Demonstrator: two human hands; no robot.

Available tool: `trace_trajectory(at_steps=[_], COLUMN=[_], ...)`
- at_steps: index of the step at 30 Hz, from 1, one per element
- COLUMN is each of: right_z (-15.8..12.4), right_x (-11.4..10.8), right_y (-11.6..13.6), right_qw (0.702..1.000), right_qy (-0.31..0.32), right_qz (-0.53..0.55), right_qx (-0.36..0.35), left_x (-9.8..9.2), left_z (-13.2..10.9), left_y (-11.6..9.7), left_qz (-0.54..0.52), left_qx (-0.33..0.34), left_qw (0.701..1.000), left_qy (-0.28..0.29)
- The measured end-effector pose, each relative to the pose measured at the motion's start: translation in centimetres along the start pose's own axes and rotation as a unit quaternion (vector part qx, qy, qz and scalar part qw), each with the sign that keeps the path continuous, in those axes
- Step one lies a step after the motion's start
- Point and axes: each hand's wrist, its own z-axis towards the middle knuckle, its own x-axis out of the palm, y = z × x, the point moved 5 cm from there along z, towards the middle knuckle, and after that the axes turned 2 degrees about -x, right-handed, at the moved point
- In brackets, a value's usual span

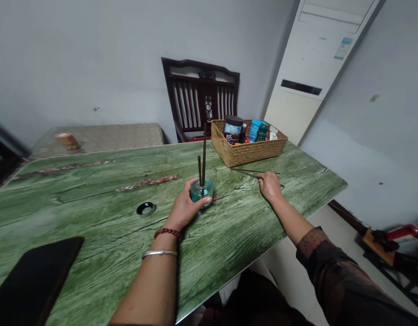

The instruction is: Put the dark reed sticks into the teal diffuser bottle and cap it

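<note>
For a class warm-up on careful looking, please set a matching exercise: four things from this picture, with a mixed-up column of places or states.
Things
1. Glass bottle
2. Black ring
3. Woven basket
4. Loose dark sticks

Places or states
A. At the right hand
B. Holding several containers
C. Gripped by the left hand
D. Lying on the green table, left of the bottle

Pairs: 1-C; 2-D; 3-B; 4-A

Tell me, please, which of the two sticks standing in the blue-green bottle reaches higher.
It is the right stick, as pictured: its tip stands well above that of the left stick beside it in the bottle.
</note>
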Motion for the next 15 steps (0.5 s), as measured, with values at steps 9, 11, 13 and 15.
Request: trace_trajectory(at_steps=[9, 11, 13, 15], right_z=[-0.6, -0.8, -0.9, -1.0], right_x=[-0.1, -0.3, -0.3, -0.4], right_y=[1.0, 1.2, 1.5, 1.9], right_qw=[0.999, 0.999, 0.998, 0.997], right_qy=[0.015, 0.015, 0.025, 0.038], right_qz=[-0.047, -0.039, -0.035, -0.036], right_qx=[-0.012, -0.023, -0.038, -0.048], left_x=[0.1, 0.1, 0.1, 0.1], left_z=[0.0, 0.1, 0.0, 0.0], left_y=[0.4, 0.5, 0.5, 0.4], left_qz=[0.0, 0.005, 0.005, 0.001], left_qx=[0.003, 0.0, -0.004, -0.003], left_qw=[1.0, 1.0, 1.0, 1.0], left_qy=[0.005, 0.004, 0.002, 0.003])
